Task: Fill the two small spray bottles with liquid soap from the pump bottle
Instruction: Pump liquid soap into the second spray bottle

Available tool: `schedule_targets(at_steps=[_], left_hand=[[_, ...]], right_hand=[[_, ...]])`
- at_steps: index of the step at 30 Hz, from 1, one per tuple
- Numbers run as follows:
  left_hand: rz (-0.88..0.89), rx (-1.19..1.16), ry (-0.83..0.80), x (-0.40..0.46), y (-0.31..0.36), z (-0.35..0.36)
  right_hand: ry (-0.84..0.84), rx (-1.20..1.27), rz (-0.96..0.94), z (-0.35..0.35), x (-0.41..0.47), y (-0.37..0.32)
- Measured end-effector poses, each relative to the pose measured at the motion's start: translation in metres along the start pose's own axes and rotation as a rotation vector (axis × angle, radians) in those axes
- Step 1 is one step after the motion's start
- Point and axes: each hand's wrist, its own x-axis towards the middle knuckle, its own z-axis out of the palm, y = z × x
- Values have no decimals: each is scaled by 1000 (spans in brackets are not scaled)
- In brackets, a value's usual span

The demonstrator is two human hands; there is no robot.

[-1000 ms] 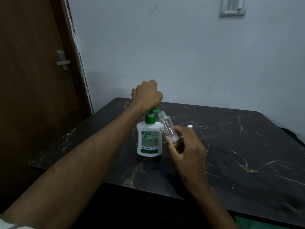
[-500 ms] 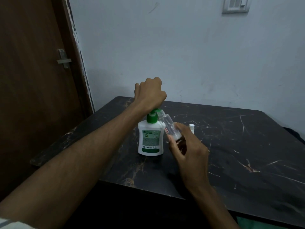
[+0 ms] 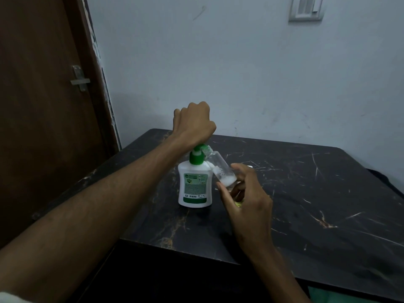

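A white pump bottle with a green pump head stands on the dark marble table. My left hand sits on top of the pump head with its fingers curled over it. My right hand pinches the base of a small clear spray bottle, tilted with its open neck at the pump's spout. White soap lies in the lower end of this bottle. A small white cap shows just behind my right hand. A yellowish item under my right palm is mostly hidden.
A brown door with a metal latch stands to the left of the table. A pale wall with a switch plate is behind. The table's front edge runs close to my forearms.
The soap bottle and both hands stay in place. More white soap now shows in the small bottle. The view has shifted slightly.
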Motion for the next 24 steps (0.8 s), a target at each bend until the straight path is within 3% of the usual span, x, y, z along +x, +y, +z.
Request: schedule_targets(at_steps=[24], left_hand=[[47,49,0,2,0,0]], right_hand=[[19,-81,-3,-1,-2,5]])
